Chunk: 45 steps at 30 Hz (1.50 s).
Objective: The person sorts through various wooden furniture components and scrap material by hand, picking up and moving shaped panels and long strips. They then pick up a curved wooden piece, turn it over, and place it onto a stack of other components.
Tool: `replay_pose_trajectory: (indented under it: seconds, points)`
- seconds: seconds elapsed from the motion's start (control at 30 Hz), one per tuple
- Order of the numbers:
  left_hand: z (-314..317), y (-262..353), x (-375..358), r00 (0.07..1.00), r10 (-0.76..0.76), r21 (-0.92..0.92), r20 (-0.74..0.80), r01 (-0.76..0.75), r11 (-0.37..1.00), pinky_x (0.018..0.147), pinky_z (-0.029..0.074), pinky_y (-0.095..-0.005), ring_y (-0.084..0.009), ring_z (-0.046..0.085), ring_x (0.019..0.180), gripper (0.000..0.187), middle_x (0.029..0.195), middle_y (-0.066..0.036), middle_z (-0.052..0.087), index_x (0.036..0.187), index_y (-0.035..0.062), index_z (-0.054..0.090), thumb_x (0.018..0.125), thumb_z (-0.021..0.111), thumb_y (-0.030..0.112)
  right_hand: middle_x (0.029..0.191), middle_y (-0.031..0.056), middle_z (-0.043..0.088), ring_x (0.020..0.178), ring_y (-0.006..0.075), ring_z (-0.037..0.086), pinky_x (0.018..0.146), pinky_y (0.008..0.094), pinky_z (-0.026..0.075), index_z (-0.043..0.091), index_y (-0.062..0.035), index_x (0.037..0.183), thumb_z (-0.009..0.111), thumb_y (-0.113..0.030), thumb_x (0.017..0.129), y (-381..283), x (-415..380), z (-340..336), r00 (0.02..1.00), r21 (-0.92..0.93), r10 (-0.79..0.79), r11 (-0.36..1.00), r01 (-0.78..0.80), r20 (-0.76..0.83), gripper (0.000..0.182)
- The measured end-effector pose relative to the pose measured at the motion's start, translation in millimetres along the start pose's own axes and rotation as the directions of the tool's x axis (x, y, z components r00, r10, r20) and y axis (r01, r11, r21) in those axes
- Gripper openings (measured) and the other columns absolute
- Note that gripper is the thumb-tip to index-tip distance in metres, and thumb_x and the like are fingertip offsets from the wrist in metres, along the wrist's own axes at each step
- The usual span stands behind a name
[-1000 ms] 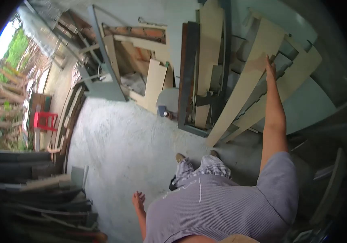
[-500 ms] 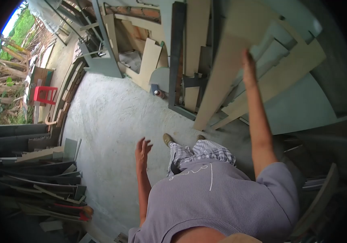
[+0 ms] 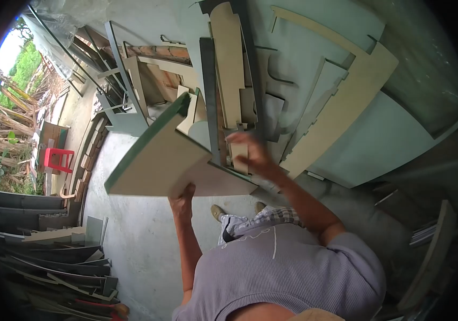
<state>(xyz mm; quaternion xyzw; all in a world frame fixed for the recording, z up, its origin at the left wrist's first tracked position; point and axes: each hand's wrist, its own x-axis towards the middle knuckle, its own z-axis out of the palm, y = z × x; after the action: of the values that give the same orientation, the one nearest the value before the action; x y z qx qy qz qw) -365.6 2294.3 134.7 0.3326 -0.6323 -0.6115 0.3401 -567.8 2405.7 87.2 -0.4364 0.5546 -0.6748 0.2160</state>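
Note:
My left hand (image 3: 182, 202) is closed on the lower edge of a large beige board (image 3: 156, 166) with a green edge. The board is tilted in front of me, its broad face toward me, and it hides part of the floor and the stack behind. Beyond the board's right end is my right hand (image 3: 253, 156), slightly blurred, its fingers apart and nothing seen in them. Behind that hand stand narrow beige strips (image 3: 228, 64) and a dark upright strip (image 3: 207, 96).
A notched beige panel (image 3: 341, 107) and a pale panel (image 3: 378, 142) lean at the right. Several stacked offcuts (image 3: 68, 262) lie at the lower left. A red stool (image 3: 59, 159) stands near the opening at the left.
The large board has come away from the leaning panels and is now in my left hand. My right hand has moved down and left, off the panel it touched.

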Motion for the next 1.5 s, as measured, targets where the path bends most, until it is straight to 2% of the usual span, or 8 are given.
replay_pose_trajectory:
  seconds: [0.13,0.2,0.3,0.7,1.0,1.1,1.33,1.5]
  points:
    - [-23,-14,-25,0.985,-0.039,-0.106,-0.166,0.021,0.994,0.077,0.042,-0.0289,-0.0155,0.051,0.086,0.034,0.095,-0.005,0.055,0.101,0.0005,0.055,0.069,0.065,0.005,0.124,0.0106,0.041,0.117,0.0196,0.038,0.099,0.0329,0.029,0.037,-0.0029,0.124,0.049,-0.045,0.085,-22,-11,-155,0.865,-0.068,0.227,0.956,-0.286,-0.447,0.059]
    - [-41,-24,-37,0.994,0.027,0.045,-0.105,-0.023,0.999,0.088,0.036,-0.031,-0.0169,0.046,0.1,0.038,0.107,-0.007,0.051,0.112,-0.0007,0.049,0.08,0.059,0.017,0.132,0.0144,0.034,0.121,0.0219,0.036,0.101,0.0334,0.029,0.027,0.0001,0.131,0.05,-0.044,0.085,-32,-17,-242,0.597,-0.378,-0.136,0.875,-0.303,-0.791,0.067]
    - [-50,-23,-51,0.975,0.087,-0.014,-0.203,-0.092,0.996,0.087,0.036,-0.0316,-0.0169,0.046,0.1,0.039,0.107,-0.007,0.051,0.112,-0.0001,0.049,0.08,0.06,0.02,0.121,0.016,0.046,0.115,0.0272,0.042,0.094,0.0372,0.035,0.042,0.0005,0.119,0.051,-0.045,0.084,-76,3,-321,0.626,-0.797,-0.501,0.454,-0.398,-0.598,0.058]
    - [-75,-14,-121,0.887,-0.065,-0.144,-0.456,-0.001,0.99,0.06,0.038,-0.0224,-0.007,0.046,0.069,0.011,0.077,0.002,0.051,0.085,0.006,0.056,0.075,0.061,0.009,0.121,0.0146,0.048,0.111,0.0293,0.046,0.092,0.0389,0.037,0.043,-0.0069,0.125,0.049,-0.042,0.085,12,158,-484,0.951,-0.903,-0.248,-0.341,-0.262,-0.182,0.053]
    - [-83,-18,-140,0.857,-0.122,-0.162,-0.5,0.046,0.986,0.074,0.045,-0.0256,-0.0111,0.054,0.087,0.029,0.092,-0.003,0.059,0.098,0.0031,0.057,0.071,0.068,0.003,0.106,0.0155,0.057,0.094,0.0301,0.055,0.08,0.0361,0.043,0.051,-0.0064,0.117,0.046,-0.046,0.086,-9,173,-490,0.968,-0.887,-0.174,-0.397,-0.237,-0.181,0.051]
    - [-86,2,-135,0.829,-0.144,-0.163,-0.541,0.065,0.985,0.074,0.044,-0.0273,-0.0116,0.053,0.084,0.027,0.089,-0.002,0.057,0.097,0.0019,0.056,0.071,0.063,0.0,0.11,0.02,0.053,0.1,0.0307,0.052,0.086,0.0401,0.039,0.049,0.0012,0.115,0.045,-0.049,0.085,-36,175,-467,0.904,-0.905,0.159,-0.232,-0.356,-0.396,0.059]
    - [-112,-17,-140,0.853,-0.17,-0.135,-0.494,0.118,0.984,0.076,0.045,-0.0269,-0.0124,0.053,0.087,0.03,0.093,-0.003,0.057,0.1,0.0023,0.056,0.071,0.064,0.001,0.094,0.0191,0.058,0.086,0.0302,0.055,0.076,0.0373,0.042,0.052,0.0039,0.107,0.049,-0.052,0.082,-48,149,-418,0.992,-0.983,-0.123,-0.184,-0.018,0.004,0.061]
    - [-120,-4,-131,0.851,-0.109,-0.119,-0.514,0.055,0.991,0.074,0.046,-0.0274,-0.0127,0.056,0.084,0.031,0.091,-0.006,0.061,0.099,0.0022,0.059,0.072,0.069,0.013,0.08,0.0181,0.058,0.068,0.027,0.058,0.061,0.0352,0.046,0.051,0.0049,0.103,0.049,-0.055,0.081,-119,132,-274,0.91,-0.944,0.278,0.034,-0.329,-0.307,0.064]
